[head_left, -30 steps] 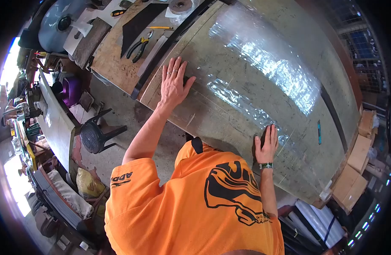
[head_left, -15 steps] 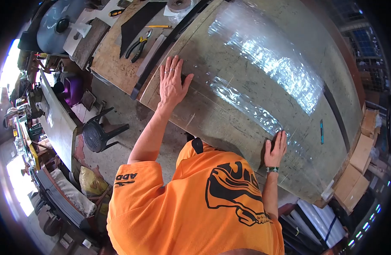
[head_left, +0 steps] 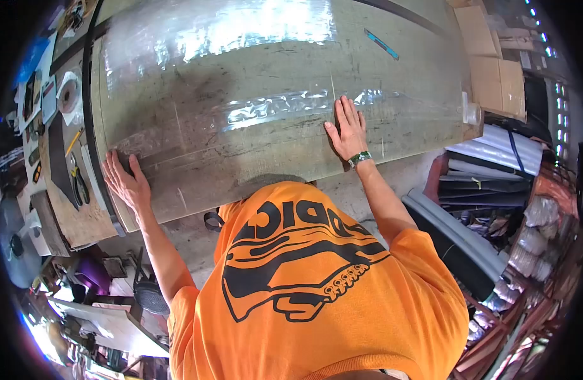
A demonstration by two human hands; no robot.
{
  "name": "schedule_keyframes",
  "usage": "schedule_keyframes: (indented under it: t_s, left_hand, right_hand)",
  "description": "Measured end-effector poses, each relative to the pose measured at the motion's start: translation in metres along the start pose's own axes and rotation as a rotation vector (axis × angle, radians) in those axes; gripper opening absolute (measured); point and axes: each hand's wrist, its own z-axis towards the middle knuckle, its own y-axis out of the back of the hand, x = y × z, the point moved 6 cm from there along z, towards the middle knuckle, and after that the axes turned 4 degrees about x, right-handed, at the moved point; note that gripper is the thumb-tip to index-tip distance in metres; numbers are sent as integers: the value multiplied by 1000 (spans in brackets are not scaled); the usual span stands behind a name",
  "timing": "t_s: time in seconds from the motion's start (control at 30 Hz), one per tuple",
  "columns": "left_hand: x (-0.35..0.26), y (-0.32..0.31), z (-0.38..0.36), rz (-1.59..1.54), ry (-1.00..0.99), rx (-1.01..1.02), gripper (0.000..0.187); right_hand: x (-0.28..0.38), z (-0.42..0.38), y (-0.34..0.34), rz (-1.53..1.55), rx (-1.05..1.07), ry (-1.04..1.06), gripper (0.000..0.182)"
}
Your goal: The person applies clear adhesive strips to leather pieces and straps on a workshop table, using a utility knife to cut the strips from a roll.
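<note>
A clear plastic sheet [head_left: 279,109] lies over the worktable, with bright wrinkled glare on it. My left hand [head_left: 128,183] rests flat near the table's left edge, fingers spread, holding nothing. Further right, my right hand [head_left: 348,132] lies palm down at the wrinkled glare band, its fingers stretched out and pointing away from me. A patterned band circles my right wrist. Beyond that hand, a blue utility knife [head_left: 381,44] lies on the table surface.
A dark strip [head_left: 89,95] runs along the table's left side. Past it are pliers [head_left: 80,183], a yellow pencil [head_left: 74,142] and a tape roll [head_left: 68,95]. Cardboard boxes [head_left: 497,85] stand at the right end, with rolls of sheet material [head_left: 459,244] below.
The head view has turned, so the table now runs across the top. My left hand has come nearer the table's front left corner. Both hands stay flat.
</note>
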Motion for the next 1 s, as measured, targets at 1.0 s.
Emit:
schedule_keyframes:
  t_s: [1.0]
  left_hand:
    - [-13, 22, -1, -46, 127, -25, 57]
  right_hand:
    - [4, -1, -13, -58, -49, 96, 64]
